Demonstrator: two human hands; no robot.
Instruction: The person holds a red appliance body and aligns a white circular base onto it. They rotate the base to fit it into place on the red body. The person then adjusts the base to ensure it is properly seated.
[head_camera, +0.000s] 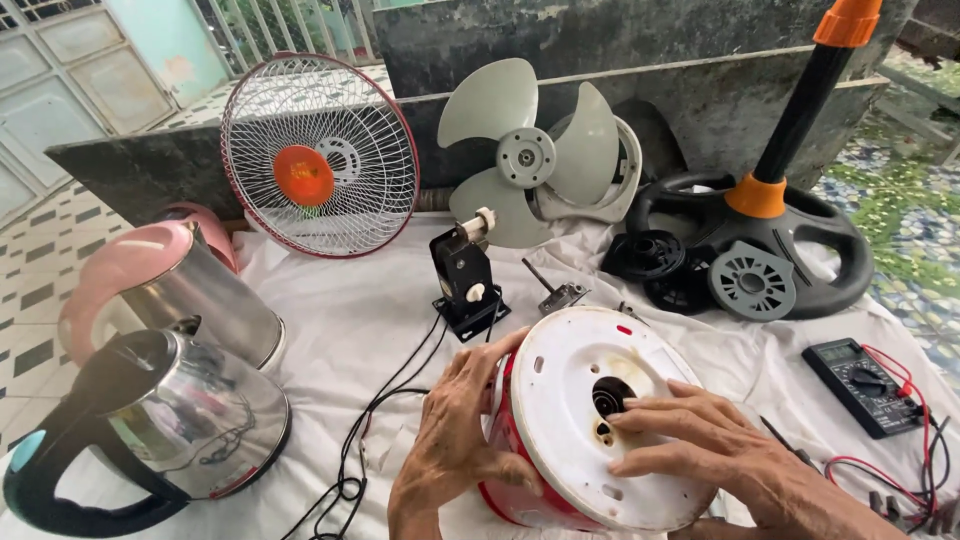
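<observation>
Your left hand (455, 440) grips the red cooker (585, 420) by its side, tilted on the surface (350, 310). Your right hand (700, 445) lies spread on its white base, fingertips (622, 408) at the hole.

soft daylight, sharp centre, bent edges

the scene is bright and evenly lit by diffuse daylight that seems to come from the open gate and garden behind; shadows are faint, only a soft dark patch under the left hand (455, 440) and the red-and-white round appliance (585, 420) it steadies. the white cloth (340, 320) is close to washed out but keeps its folds. the two steel kettles (190, 400) carry mirror-like highlights and dark reflections, with no harsh glare. focus is crisp on the right hand (700, 440) and the middle of the table. wide-lens distortion curves the wall and the black fan pole (800, 105) and stretches things at the corners, where detail turns slightly soft.
</observation>
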